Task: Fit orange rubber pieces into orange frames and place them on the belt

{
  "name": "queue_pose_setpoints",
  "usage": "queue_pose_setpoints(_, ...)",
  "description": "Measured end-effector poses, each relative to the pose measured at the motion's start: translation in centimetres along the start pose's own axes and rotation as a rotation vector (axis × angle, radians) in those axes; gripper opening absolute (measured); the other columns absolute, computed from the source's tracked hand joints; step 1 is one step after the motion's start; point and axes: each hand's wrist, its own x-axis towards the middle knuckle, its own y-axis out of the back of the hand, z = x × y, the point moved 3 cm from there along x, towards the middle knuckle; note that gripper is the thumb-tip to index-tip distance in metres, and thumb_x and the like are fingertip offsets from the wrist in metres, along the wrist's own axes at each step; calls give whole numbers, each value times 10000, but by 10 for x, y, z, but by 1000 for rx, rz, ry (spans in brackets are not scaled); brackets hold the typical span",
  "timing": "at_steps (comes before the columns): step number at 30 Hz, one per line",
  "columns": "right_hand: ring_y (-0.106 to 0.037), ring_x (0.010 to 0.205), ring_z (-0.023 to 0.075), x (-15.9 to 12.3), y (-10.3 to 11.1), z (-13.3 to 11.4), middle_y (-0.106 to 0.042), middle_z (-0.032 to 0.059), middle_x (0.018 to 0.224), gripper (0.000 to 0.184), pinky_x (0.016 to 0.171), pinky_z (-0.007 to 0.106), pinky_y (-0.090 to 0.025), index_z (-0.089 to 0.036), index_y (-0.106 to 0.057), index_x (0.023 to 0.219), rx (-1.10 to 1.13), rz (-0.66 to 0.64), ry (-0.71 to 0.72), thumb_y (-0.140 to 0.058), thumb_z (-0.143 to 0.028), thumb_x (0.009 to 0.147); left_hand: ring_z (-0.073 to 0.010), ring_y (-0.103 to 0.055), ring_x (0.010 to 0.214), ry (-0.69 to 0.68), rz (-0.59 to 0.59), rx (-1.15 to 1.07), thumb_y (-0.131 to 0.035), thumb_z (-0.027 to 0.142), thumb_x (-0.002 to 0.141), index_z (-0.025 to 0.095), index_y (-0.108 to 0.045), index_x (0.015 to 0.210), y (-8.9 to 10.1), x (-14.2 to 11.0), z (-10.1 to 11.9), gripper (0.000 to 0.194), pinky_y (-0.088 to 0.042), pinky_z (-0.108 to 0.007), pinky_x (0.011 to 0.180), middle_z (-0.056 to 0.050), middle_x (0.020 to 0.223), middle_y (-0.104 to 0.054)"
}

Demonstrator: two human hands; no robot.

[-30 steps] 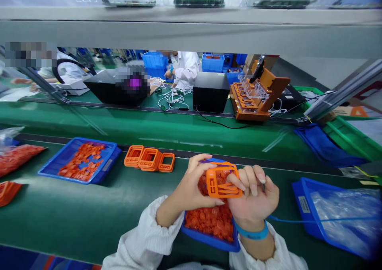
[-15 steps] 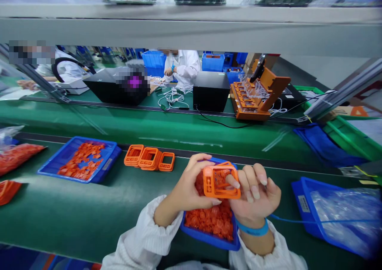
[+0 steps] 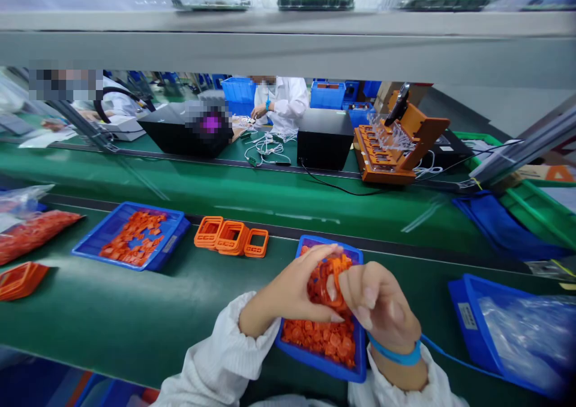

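An orange plastic frame (image 3: 338,270) is turned partly edge-on between my hands, blurred by motion. My left hand (image 3: 301,284) grips it from the left, fingers at its upper end and thumb at its lower end. My right hand (image 3: 382,302), a blue wrist strap (image 3: 398,354) below it, has curled fingers at the frame's right side, one fingertip reaching into the opening. These fingers hide part of the frame; any small piece in them cannot be made out. Directly beneath lies a blue tray (image 3: 292,359) full of small orange plastic parts (image 3: 321,338).
Stacked orange frames (image 3: 231,239) stand left of my hands, beside another blue tray (image 3: 175,239) of orange pieces. More frames (image 3: 22,281) and a bag of orange parts (image 3: 40,233) lie far left. At right sits a blue bin (image 3: 468,311) with clear plastic bags. A co-worker (image 3: 285,104) works opposite.
The frame has turned from facing me to nearly edge-on. My right hand's fingers have curled in closer over it. The whole view has shifted slightly, so the bench things appear further right.
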Motion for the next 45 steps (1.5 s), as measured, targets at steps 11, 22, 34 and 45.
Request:
queue_pose_setpoints(11,-529,566,153,-4,0,14,-607,-24,610,316,784,316,-506,-243,-745,1077,-152,-229,87,-736,-545,988,-200,-726,953,-13,-7,-180,-748,78,728,307,-247,1703,-17,-10,13,1120,-608,-420,968,-188,1610,-505)
queue_pose_setpoints(22,-537,440,98,2,-27,7,-578,-51,501,343,677,221,-511,-234,-677,866,-202,-463,62,-773,-555,939,-325,-654,1289,-282,-2,-364,-971,482,762,340,-505,1566,-25,-3,3,940,-523,-494,1113,-150,1424,-638)
queue_pose_setpoints(34,-690,922,182,2,24,-12,-715,25,1017,139,832,297,-553,-268,-672,1130,-997,101,-21,-726,-246,1004,-300,-580,1356,-210,169,-526,-896,431,874,354,-550,1495,-3,-9,-12,715,-479,-505,1142,-115,1452,-557)
queue_pose_setpoints(45,-591,609,170,8,46,37,-665,49,695,585,585,288,-418,-172,-646,798,-964,-26,-622,-539,-688,1052,-295,-605,1356,-260,314,-318,-815,458,948,347,-511,1533,7,-8,-5,669,-501,-502,1141,-136,1469,-585)
